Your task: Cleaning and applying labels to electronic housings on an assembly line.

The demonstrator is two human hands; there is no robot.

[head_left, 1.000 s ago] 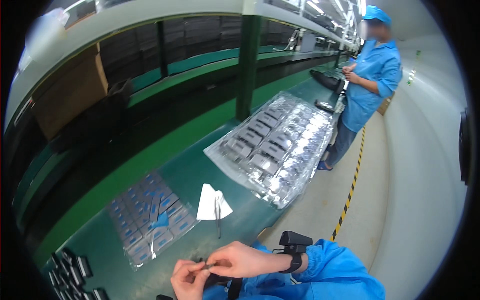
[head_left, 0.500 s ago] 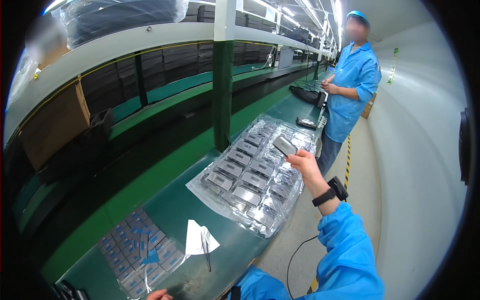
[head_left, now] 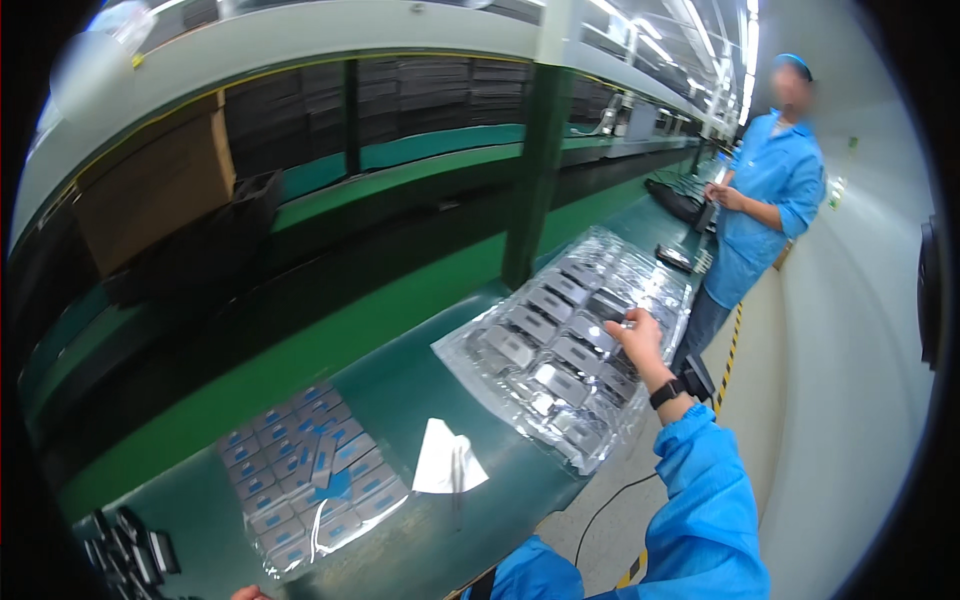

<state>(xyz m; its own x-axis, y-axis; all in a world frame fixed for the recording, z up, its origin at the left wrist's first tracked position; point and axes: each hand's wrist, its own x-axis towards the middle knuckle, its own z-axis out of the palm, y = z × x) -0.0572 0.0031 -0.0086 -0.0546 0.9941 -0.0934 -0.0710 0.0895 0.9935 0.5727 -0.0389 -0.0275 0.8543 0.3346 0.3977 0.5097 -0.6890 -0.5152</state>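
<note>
My right hand reaches over a clear plastic blister tray. Its fingers are pinched at the edge of a flat grey rectangular plate, which is tilted and dark from this angle, low over the tray's far rows. Several silvery plates with rounded corners lie in the tray's pockets around it. Only the fingertips of my left hand show at the lower edge, near a block of small grey pieces with blue marks; whether they hold anything is hidden.
White paper with tweezers lies mid-bench. Small black parts are heaped at the lower left. A green post rises behind the tray. At the far right stands a co-worker in blue, beside a black device.
My right hand has lowered the grey plate from above the tray's right side toward its far rows. The whole view has shifted, so the bench appears farther right.
</note>
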